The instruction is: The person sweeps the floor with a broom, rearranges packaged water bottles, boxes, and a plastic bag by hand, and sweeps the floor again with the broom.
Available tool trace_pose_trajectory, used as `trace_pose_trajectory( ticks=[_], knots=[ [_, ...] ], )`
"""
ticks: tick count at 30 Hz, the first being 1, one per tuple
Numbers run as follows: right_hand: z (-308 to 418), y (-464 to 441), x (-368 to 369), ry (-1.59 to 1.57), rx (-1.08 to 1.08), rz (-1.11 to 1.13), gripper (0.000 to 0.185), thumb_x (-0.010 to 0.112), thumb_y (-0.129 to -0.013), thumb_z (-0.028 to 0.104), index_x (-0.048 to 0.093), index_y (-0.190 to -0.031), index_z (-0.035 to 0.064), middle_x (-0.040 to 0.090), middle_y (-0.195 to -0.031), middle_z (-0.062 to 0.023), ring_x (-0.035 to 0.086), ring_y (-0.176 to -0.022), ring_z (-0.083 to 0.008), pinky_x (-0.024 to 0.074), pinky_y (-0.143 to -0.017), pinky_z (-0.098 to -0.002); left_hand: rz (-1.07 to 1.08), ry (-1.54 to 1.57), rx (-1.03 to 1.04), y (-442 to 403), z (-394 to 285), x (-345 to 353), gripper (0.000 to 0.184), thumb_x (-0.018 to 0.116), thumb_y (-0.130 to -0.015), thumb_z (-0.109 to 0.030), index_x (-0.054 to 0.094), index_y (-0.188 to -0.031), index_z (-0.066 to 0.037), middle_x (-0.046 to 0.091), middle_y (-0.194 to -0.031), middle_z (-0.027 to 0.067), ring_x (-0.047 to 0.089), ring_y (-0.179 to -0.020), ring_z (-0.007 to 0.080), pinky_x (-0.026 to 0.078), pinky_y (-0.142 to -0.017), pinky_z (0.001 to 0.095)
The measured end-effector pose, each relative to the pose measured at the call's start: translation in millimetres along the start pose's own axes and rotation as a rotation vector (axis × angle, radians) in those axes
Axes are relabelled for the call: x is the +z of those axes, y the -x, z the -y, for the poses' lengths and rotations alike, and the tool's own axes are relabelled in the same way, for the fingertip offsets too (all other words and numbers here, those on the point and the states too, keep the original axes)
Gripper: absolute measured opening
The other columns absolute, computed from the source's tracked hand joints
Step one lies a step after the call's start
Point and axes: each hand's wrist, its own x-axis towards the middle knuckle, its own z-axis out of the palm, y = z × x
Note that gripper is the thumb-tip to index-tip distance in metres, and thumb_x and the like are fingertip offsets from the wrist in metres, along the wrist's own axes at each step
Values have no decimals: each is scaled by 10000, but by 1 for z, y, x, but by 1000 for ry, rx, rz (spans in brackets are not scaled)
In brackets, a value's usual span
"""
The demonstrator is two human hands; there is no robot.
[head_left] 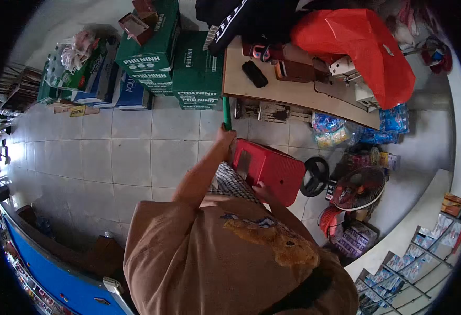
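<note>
By the near left corner of the desk, left hand wrapped round a green handle.
Right hand at the red stool, can't tell its grip; I'd angle the handle clear.

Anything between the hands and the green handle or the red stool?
Nothing visible. The left hand is closed around the green handle. The right hand is at the near side of the red stool, with no object seen between; contact is hard to confirm.
</note>
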Motion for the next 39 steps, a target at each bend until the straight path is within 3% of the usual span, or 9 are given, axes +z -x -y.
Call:
trace_pose_trajectory(
  ticks=[5, 9, 17, 21, 26, 29, 32, 37, 39],
  knots=[
    [11, 21, -9, 14, -119, 31, 624, 484, -738, 401, 290, -1196, 24, 374, -1164, -176, 380, -1054, -276, 331, -830, -345, 24, 136, -99, -86, 9, 36, 267, 496, -625, -72, 436, -884, -76, 433, -513, 44, 399, -346, 143, 322, -312, 295],
    [-54, -27, 7, 161, -180, -392, 594, 470, -742, 397, 292, -1184, 42, 457, -1043, -187, 440, -966, -298, 352, -787, -356, 29, -172, -89, -130, 23, 36, 254, 483, -637, -110, 436, -875, -36, 479, -563, 81, 476, -424, 190, 387, -364, 313],
    [-46, -32, -12, 241, -395, -540, 396, 524, -711, 298, 405, -980, 34, 479, -891, -204, 476, -836, -335, 387, -682, -400, 134, -1265, -106, -43, 77, -23, 720, 445, -719, -250, 9, -1249, -32, 533, -935, 181, 541, -842, 280, 448, -679, 384],
    [-51, -48, 4, 345, -662, -830, 323, 508, -724, 295, 430, -926, 55, 500, -793, -176, 506, -678, -335, 407, -571, -403, 267, -1336, -27, 5, 129, -97, 744, 480, -685, -211, 31, -1237, 8, 556, -868, 178, 563, -752, 298, 464, -604, 393],
    [-46, -113, 40, 813, -695, -696, 435, 510, -714, 409, 439, -970, 63, 511, -812, -141, 485, -573, -288, 394, -486, -403, 316, -1475, -2, 70, 159, -150, 764, 535, -613, -224, 120, -1202, 28, 530, -878, 237, 506, -857, 363, 393, -742, 459],
    [92, -41, 80, -305, -119, 195, 493, 474, -730, 481, 406, -1027, 95, 508, -873, -104, 516, -668, -246, 426, -583, -383, 116, -1296, 276, 116, 107, -170, 484, 547, -572, -167, 391, -1003, -13, 548, -706, 177, 550, -679, 307, 433, -558, 424],
    [179, -3, 123, -713, 227, 788, 492, 486, -742, 441, 377, -1005, 40, 494, -908, -130, 505, -826, -236, 419, -714, -364, 379, -266, -528, 171, -2, -183, 185, 508, -612, -57, 464, -789, -83, 413, -492, 23, 320, -330, 82, 231, -290, 225],
    [198, -27, 218, -870, 116, 411, 372, 543, -731, 292, 415, -908, -9, 541, -740, -118, 533, -617, -217, 435, -555, -343, 140, -263, -236, 214, -7, -187, 293, 464, -642, -34, 420, -921, -109, 361, -455, -1, 279, -295, 78, 192, -262, 242],
    [200, -28, 217, -944, 160, 474, 241, 534, -732, 230, 481, -801, 5, 549, -633, -83, 529, -566, -197, 427, -541, -298, 101, -352, 173, 160, 86, -196, 364, 486, -681, -77, 366, -1024, -75, 466, -693, 81, 456, -568, 167, 368, -469, 297]
  ],
)
